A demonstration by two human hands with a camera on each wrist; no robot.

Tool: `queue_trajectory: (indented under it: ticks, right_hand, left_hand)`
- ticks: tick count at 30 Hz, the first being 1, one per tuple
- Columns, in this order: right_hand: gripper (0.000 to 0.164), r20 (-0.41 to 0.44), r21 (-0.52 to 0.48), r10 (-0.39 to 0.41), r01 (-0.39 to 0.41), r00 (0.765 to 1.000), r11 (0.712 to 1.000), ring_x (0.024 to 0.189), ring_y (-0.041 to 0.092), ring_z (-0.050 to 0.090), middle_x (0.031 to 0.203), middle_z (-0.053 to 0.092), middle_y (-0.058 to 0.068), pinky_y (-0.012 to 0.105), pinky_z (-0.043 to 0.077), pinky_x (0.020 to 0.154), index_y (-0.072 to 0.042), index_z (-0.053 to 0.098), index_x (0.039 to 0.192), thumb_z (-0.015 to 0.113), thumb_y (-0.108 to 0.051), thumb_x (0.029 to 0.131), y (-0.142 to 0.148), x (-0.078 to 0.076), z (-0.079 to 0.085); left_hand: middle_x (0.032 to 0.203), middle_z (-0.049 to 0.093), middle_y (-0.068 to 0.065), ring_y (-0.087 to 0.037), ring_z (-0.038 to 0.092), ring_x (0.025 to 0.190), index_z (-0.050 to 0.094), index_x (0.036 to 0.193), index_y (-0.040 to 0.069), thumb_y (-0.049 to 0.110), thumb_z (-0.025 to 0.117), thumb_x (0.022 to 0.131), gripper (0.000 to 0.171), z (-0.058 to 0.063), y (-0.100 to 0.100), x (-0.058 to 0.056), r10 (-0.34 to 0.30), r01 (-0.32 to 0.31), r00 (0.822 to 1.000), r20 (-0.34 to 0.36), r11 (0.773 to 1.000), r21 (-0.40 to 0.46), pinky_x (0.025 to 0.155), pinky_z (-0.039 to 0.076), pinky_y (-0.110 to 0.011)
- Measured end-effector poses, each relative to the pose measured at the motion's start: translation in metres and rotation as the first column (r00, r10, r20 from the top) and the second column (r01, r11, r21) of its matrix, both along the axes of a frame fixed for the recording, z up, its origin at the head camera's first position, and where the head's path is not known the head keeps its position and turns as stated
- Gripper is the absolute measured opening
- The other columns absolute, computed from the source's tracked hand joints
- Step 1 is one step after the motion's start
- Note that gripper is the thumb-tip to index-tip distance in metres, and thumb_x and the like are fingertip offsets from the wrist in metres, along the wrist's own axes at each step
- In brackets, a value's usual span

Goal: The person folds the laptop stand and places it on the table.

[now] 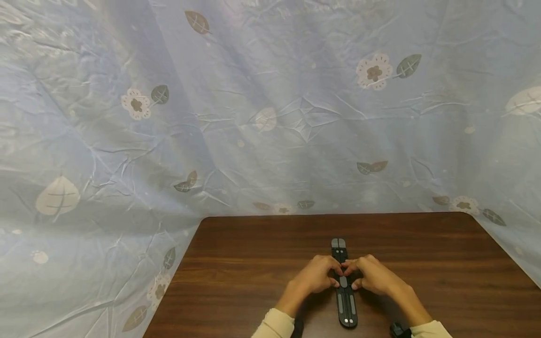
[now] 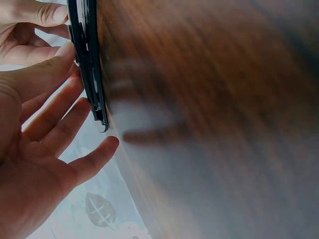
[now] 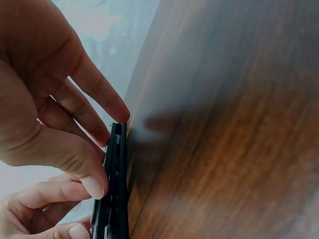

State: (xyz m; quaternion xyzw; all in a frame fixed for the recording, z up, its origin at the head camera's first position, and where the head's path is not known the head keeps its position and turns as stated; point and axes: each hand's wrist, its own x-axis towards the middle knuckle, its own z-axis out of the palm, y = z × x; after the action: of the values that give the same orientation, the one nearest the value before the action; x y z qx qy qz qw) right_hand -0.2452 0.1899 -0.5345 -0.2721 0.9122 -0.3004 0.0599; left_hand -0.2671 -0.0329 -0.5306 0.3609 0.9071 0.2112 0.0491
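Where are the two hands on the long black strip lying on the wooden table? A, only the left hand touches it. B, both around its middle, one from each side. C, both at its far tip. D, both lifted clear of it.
B: the left hand and right hand meet at the middle of the black strip, flat on the table.

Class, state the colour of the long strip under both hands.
Black strip, clearest in the head view.

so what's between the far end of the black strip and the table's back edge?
Nothing: in the head view, bare wood runs from the tip of the black strip to the back edge of the table. Both hands sit nearer, left hand and right hand.
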Motion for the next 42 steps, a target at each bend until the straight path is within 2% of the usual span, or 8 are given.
queue_trajectory:
  ticks: [9, 15, 21, 26, 33, 38, 42]
  right_hand:
    - [0.030, 0.012, 0.011, -0.010, 0.010, 1.000, 1.000, 0.131, 0.054, 0.064, 0.141, 0.070, 0.023, 0.075, 0.049, 0.107, -0.007, 0.083, 0.112, 0.089, -0.010, 0.083, 0.001, 0.003, 0.000]
    - [0.029, 0.031, -0.011, -0.016, 0.016, 0.999, 1.000, 0.131, 0.055, 0.063, 0.143, 0.069, 0.022, 0.078, 0.047, 0.107, -0.009, 0.083, 0.113, 0.088, -0.020, 0.087, 0.003, 0.007, 0.000]
    - [0.029, 0.058, -0.024, -0.001, 0.002, 0.998, 1.000, 0.130, 0.056, 0.063, 0.143, 0.068, 0.024, 0.079, 0.047, 0.105, -0.008, 0.083, 0.114, 0.087, -0.022, 0.089, 0.002, 0.009, 0.003]
    - [0.029, 0.053, -0.032, 0.015, -0.014, 0.998, 0.999, 0.128, 0.056, 0.065, 0.142, 0.068, 0.027, 0.075, 0.052, 0.103, -0.008, 0.082, 0.116, 0.085, -0.024, 0.092, 0.000, 0.007, 0.008]
    - [0.027, 0.034, -0.006, -0.015, 0.015, 0.999, 1.000, 0.131, 0.057, 0.061, 0.142, 0.070, 0.022, 0.088, 0.035, 0.107, -0.012, 0.083, 0.116, 0.083, -0.027, 0.093, -0.001, 0.006, 0.013]
    - [0.025, 0.006, 0.003, 0.005, -0.005, 1.000, 1.000, 0.126, 0.052, 0.066, 0.138, 0.072, 0.023, 0.076, 0.050, 0.104, -0.011, 0.083, 0.114, 0.081, -0.027, 0.095, -0.002, 0.008, 0.010]
    - [0.026, 0.002, -0.008, 0.016, -0.016, 1.000, 1.000, 0.123, 0.050, 0.069, 0.136, 0.073, 0.023, 0.069, 0.056, 0.099, -0.008, 0.082, 0.115, 0.081, -0.026, 0.096, -0.002, 0.009, 0.009]
  left_hand:
    - [0.133, 0.076, 0.003, -0.012, 0.069, 0.127, 0.083, 0.112, 0.015, 0.021, 0.089, 0.090, 0.024, -0.001, -0.003, 0.003, 0.004, -0.005, 1.000, 0.024, 1.000, 0.029, 0.110, 0.055, -0.024]
    - [0.135, 0.075, 0.006, -0.011, 0.069, 0.128, 0.082, 0.117, 0.016, 0.026, 0.086, 0.094, 0.026, -0.002, -0.004, 0.006, 0.016, -0.019, 0.997, 0.071, 0.999, 0.040, 0.109, 0.056, -0.024]
    - [0.133, 0.076, 0.008, -0.008, 0.069, 0.125, 0.081, 0.119, 0.018, 0.030, 0.084, 0.095, 0.027, -0.002, -0.004, 0.008, 0.031, -0.036, 0.995, 0.096, 0.998, 0.049, 0.106, 0.057, -0.023]
    - [0.125, 0.077, 0.010, -0.005, 0.070, 0.119, 0.081, 0.119, 0.019, 0.031, 0.083, 0.096, 0.026, 0.000, -0.005, 0.008, 0.018, -0.023, 0.997, 0.081, 0.998, 0.060, 0.101, 0.058, -0.021]
    - [0.132, 0.076, 0.009, -0.006, 0.069, 0.124, 0.080, 0.122, 0.019, 0.036, 0.080, 0.099, 0.029, 0.008, -0.006, 0.008, 0.009, -0.012, 0.997, 0.075, 0.999, 0.040, 0.105, 0.057, -0.024]
    - [0.138, 0.074, 0.009, -0.008, 0.067, 0.129, 0.079, 0.125, 0.020, 0.039, 0.079, 0.099, 0.032, 0.006, -0.007, 0.011, 0.022, -0.024, 0.995, 0.101, 0.999, 0.024, 0.108, 0.057, -0.026]
    - [0.138, 0.073, 0.009, -0.007, 0.067, 0.129, 0.078, 0.126, 0.020, 0.039, 0.078, 0.099, 0.033, 0.004, -0.007, 0.012, 0.020, -0.024, 0.994, 0.107, 0.999, 0.031, 0.108, 0.057, -0.026]
